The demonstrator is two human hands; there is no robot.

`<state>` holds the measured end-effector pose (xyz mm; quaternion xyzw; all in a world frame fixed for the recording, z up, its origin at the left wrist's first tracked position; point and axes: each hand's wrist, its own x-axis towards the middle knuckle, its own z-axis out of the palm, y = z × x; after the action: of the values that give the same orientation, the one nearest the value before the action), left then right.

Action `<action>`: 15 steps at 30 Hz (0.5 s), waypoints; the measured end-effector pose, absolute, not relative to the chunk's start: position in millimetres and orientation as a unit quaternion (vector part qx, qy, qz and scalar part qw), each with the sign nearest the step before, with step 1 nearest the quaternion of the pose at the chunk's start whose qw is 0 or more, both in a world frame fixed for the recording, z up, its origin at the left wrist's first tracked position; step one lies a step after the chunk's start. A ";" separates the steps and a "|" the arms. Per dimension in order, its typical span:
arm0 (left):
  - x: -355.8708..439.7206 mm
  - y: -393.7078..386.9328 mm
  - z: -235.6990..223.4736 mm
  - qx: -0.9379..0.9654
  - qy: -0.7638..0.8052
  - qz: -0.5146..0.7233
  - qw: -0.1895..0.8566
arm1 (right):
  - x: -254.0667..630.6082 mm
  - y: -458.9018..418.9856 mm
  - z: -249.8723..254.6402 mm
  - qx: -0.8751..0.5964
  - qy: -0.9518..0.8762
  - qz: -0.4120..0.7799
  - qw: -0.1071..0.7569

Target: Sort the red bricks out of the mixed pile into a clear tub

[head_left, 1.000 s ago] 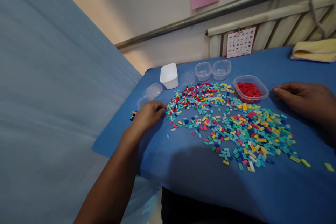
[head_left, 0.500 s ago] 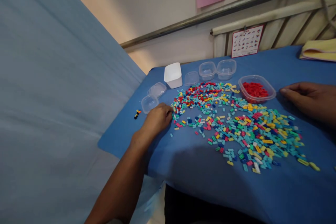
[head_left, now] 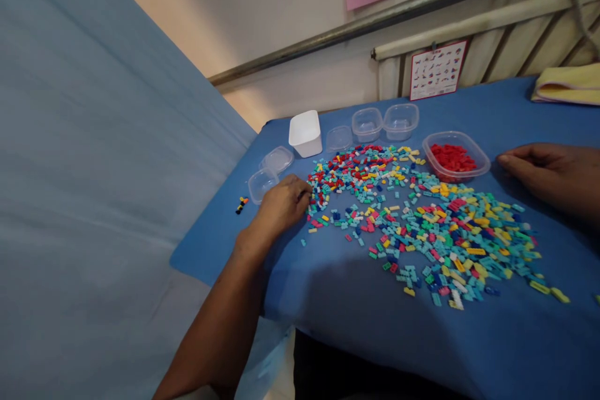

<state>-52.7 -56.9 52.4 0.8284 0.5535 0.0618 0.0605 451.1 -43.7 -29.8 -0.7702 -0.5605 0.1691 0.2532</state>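
My left hand [head_left: 284, 201] rests at the left edge of a spread of small toy building bricks [head_left: 356, 172], its fingers curled in and touching the outermost ones. Whatever its fingertips hold, if anything, is hidden. On the right, my right hand [head_left: 548, 175] lies on the table with fingers loosely bent and thumb stretched out; I see nothing in it. Just left of that hand stands a clear plastic tub [head_left: 482, 165] with many red bricks [head_left: 452, 158] inside. A larger heap of mixed bricks [head_left: 469, 231], mostly turquoise, yellow and pink, lies nearer to me.
A white bin [head_left: 307, 149] stands at the back left, with clear tubs [head_left: 400, 125] and a flat lid [head_left: 339, 139] beside it. Another clear tub [head_left: 262, 186] and lid [head_left: 277, 160] sit behind my left hand. A small black-and-orange brick piece [head_left: 242, 205] lies far left.
My left hand has shifted slightly up and right against the edge of the bricks. The right hand keeps its place; the whole view has moved a little.
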 end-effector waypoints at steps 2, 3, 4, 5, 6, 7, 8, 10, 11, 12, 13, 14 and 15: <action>-49.6 -58.9 52.9 0.830 0.551 0.059 0.065 | 451.0 -44.2 -29.8 -0.771 -0.560 0.168 0.252; -47.2 -60.1 52.4 0.833 0.546 0.056 0.071 | 450.6 -44.4 -29.3 -0.772 -0.560 0.169 0.250; -44.6 -61.2 51.5 0.837 0.539 0.053 0.075 | 450.1 -44.5 -28.6 -0.772 -0.559 0.172 0.248; -42.3 -62.1 50.4 0.841 0.534 0.049 0.077 | 449.6 -44.5 -27.9 -0.773 -0.558 0.174 0.246; -40.4 -62.8 49.2 0.842 0.532 0.042 0.075 | 449.2 -44.3 -27.4 -0.774 -0.558 0.174 0.244; -39.3 -62.9 47.9 0.842 0.533 0.034 0.070 | 449.1 -44.1 -27.1 -0.775 -0.557 0.173 0.243; -39.0 -62.6 46.6 0.840 0.538 0.023 0.063 | 449.2 -43.7 -27.2 -0.777 -0.556 0.169 0.241; -40.8 -60.6 44.3 0.834 0.548 -0.001 0.054 | 450.2 -43.0 -28.6 -0.780 -0.554 0.164 0.241; -42.4 -59.0 43.3 0.833 0.551 -0.008 0.056 | 450.9 -42.7 -29.7 -0.779 -0.554 0.165 0.243; -44.1 -57.2 42.5 0.833 0.550 -0.011 0.061 | 451.7 -42.5 -31.0 -0.777 -0.555 0.168 0.245; -45.7 -55.3 41.8 0.835 0.546 -0.010 0.070 | 452.6 -42.4 -32.3 -0.775 -0.555 0.172 0.248; -46.7 -53.4 41.2 0.837 0.542 -0.007 0.078 | 453.4 -42.3 -33.4 -0.773 -0.556 0.174 0.250; -47.3 -51.7 40.9 0.837 0.540 -0.003 0.084 | 454.0 -42.3 -34.3 -0.772 -0.557 0.175 0.250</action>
<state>-47.3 -51.7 40.9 0.8375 0.5400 -0.0030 0.0836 454.0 -42.3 -34.3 -0.7723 -0.5571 0.1749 0.2501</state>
